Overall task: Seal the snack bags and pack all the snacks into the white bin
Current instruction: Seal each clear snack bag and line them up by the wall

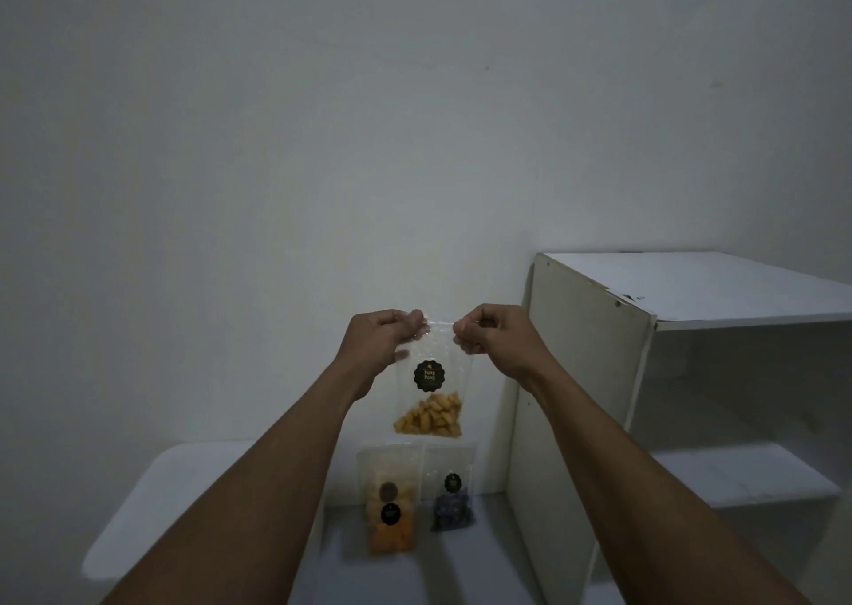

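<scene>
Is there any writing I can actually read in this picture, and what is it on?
"Pang Pang": on the black round sticker of the clear snack bag held up by both hands.
Black stickers on the orange snack bag and the purple snack bag: too small to read.

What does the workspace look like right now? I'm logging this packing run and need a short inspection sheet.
Surface: pale table, dimly lit.
Job's things: clear snack bag with yellow pieces, held up in the air by its top edge; orange snack bag and purple snack bag lying side by side on the table. White bin not in view.
Clutter: nothing seen.
Grippers: left hand and right hand each pinch a top corner of the held bag.
Cables: nothing seen.
Surroundings: bare wall; white shelf unit on the right, its visible shelves bare.
</scene>
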`<state>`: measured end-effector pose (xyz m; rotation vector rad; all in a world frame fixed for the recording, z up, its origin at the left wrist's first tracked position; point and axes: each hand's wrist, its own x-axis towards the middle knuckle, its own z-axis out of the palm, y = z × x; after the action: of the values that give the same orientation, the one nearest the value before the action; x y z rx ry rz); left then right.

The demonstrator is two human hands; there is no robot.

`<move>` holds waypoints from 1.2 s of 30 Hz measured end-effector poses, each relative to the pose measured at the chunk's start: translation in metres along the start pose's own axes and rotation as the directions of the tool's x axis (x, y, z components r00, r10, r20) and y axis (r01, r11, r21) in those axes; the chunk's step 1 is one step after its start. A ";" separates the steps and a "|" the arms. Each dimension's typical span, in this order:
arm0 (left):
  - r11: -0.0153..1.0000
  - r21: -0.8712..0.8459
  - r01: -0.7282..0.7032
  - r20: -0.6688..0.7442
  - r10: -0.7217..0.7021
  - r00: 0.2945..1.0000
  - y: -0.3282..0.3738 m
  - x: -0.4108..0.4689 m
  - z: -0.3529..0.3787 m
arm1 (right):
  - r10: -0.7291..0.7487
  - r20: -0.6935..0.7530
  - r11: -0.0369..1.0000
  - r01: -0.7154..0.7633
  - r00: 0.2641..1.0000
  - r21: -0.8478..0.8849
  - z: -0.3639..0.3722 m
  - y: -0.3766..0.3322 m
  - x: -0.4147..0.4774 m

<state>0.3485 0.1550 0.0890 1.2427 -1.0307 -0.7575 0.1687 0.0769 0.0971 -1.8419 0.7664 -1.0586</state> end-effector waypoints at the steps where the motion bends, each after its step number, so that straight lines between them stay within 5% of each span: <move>1: 1.000 -0.007 -0.009 -0.023 0.009 1.000 0.000 0.001 -0.001 | 0.001 0.007 1.000 -0.001 1.000 0.009 0.001 0.000 0.000; 18: 0.987 0.132 -0.094 -0.160 0.114 0.980 0.008 -0.001 -0.010 | -0.020 0.037 0.999 0.022 0.999 -0.043 0.023 -0.008 0.002; 24: 0.931 0.346 0.114 -0.438 0.053 0.898 0.011 -0.005 -0.001 | -0.055 -0.117 0.968 0.025 0.992 -0.248 0.039 0.001 -0.003; 30: 0.963 -0.048 0.264 -0.237 -0.268 0.934 0.013 -0.006 -0.002 | -0.143 -0.162 0.925 0.073 0.976 -0.374 0.048 0.006 -0.011; 36: 0.949 -0.145 0.281 -0.148 -0.301 0.942 0.012 -0.007 0.001 | -0.241 -0.138 0.864 0.148 0.961 -0.482 0.050 0.010 -0.015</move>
<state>0.3444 0.1635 0.0998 1.3445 -0.6596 -0.9117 0.2053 0.1033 0.0692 -2.2875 1.0383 -1.2796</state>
